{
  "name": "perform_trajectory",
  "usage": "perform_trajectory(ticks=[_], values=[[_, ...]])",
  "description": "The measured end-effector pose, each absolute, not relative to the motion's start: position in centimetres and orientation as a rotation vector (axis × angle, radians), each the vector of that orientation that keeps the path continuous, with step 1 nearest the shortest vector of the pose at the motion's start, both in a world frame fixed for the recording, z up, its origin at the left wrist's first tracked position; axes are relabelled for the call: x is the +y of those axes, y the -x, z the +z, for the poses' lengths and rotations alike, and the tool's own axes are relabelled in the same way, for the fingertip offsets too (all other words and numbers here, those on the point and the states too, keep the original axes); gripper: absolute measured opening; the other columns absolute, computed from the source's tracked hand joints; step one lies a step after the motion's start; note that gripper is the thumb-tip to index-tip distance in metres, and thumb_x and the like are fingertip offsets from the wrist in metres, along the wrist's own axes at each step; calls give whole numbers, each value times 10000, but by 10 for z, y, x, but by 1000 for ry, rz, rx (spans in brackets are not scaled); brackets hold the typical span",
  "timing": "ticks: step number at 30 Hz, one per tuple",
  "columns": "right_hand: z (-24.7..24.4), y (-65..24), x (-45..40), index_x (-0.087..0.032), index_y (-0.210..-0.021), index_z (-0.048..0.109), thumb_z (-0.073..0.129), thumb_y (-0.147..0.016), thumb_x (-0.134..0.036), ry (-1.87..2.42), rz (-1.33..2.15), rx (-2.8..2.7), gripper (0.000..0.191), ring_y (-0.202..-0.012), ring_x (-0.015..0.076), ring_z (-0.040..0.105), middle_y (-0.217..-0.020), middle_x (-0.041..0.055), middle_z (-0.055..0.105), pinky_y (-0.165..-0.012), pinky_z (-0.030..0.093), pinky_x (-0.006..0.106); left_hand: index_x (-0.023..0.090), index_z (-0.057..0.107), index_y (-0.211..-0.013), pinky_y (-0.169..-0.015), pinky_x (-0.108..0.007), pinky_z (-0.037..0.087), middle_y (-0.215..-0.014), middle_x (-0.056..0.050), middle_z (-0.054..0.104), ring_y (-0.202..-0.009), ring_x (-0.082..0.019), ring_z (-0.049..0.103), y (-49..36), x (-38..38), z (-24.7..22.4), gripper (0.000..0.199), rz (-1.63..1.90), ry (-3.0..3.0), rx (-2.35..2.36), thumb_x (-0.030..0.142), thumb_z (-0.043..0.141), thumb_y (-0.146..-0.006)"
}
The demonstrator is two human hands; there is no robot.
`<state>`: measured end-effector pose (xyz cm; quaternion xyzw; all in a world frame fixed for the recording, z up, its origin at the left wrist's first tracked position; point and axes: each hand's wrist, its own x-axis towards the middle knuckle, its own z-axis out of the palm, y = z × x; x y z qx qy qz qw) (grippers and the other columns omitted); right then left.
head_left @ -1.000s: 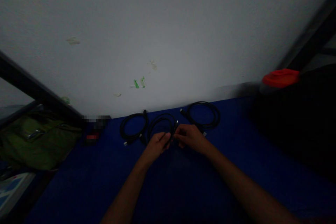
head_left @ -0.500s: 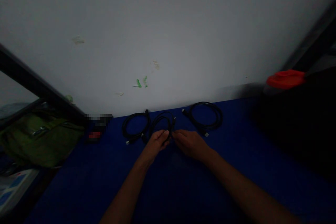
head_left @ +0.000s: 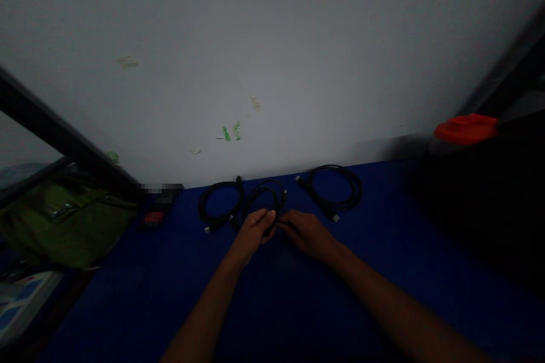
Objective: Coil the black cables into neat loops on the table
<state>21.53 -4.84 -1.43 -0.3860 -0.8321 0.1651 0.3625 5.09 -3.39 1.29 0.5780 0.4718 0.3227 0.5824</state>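
A black cable (head_left: 260, 189) is gathered in a loose coil in the middle of the blue surface. My left hand (head_left: 255, 229) is closed round the near side of this coil, thumb on top. Right beside it, my right hand (head_left: 304, 229) pinches at the same cable with its fingertips; the exact bit between them is dark and partly hidden. To the left lies a second coiled black cable (head_left: 214, 185) with its plug ends showing. A third coiled cable (head_left: 360, 187), with a light metal plug at its near end, rests to the right.
A pale wall (head_left: 298, 68) rises behind the blue surface (head_left: 272, 306). Off to the left are a dark item with a red patch (head_left: 153, 218), a green bag (head_left: 72, 221) and a dark post (head_left: 63, 130). At right, an orange object (head_left: 466, 128) sits by a large black shape.
Very little differs. Both hands stay on the middle cable, and the right fingers have shifted slightly at its near side. The view has tilted a touch.
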Motion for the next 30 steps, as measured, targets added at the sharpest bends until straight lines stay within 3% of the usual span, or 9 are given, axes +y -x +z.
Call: perform_trajectory(ticks=[7, 12, 16, 20, 26, 30], values=[[-8, -210, -50, -173, -803, 550, 427, -875, -249, 1088, 706, -1909, 161, -670, 129, 566, -742, 30, 606, -635, 435, 250, 155, 440, -634, -405, -181, 253, -525, 46, 448, -404, -47, 346, -54, -32, 3, 413, 781, -1444, 1096, 535, 453, -797], [-7, -206, -46, -170, -698, 495, 513, -794, -329, 1108, 1425, -1386, 187, -415, 78, 495, -578, -35, 547, -422, 421, 201, 159, 439, -644, -398, -179, 255, -517, 49, 459, -392, -47, 347, -55, -32, 0, 405, 777, -1471, 1126, 533, 445, -800], [-5, -210, -43, -144, -657, 530, 619, -682, -268, 936, 1888, -941, 154, -359, 47, 408, -516, -55, 516, -438, 501, 243, 163, 439, -658, -389, -175, 248, -519, 50, 470, -389, -50, 354, -55, -32, -3, 409, 757, -1487, 1138, 551, 448, -788], [-5, -214, -42, -123, -648, 565, 614, -678, -223, 849, 2090, -750, 115, -378, 42, 409, -515, -42, 518, -446, 515, 228, 159, 455, -656, -383, -178, 237, -509, 53, 451, -383, -50, 337, -54, -31, -5, 419, 730, -1517, 1143, 554, 432, -796], [-8, -213, -40, -131, -694, 563, 579, -723, -295, 921, 1912, -1004, 168, -386, 59, 443, -549, -32, 534, -465, 509, 266, 155, 471, -658, -425, -183, 263, -529, 48, 424, -444, -64, 352, -52, -29, -8, 433, 742, -1562, 1162, 559, 418, -803], [-5, -218, -41, -157, -781, 539, 486, -798, -312, 1087, 1345, -1584, 164, -479, 97, 505, -632, -8, 548, -502, 465, 260, 159, 460, -642, -468, -194, 283, -555, 47, 403, -480, -71, 358, -52, -29, -10, 440, 765, -1533, 1137, 564, 411, -805]])
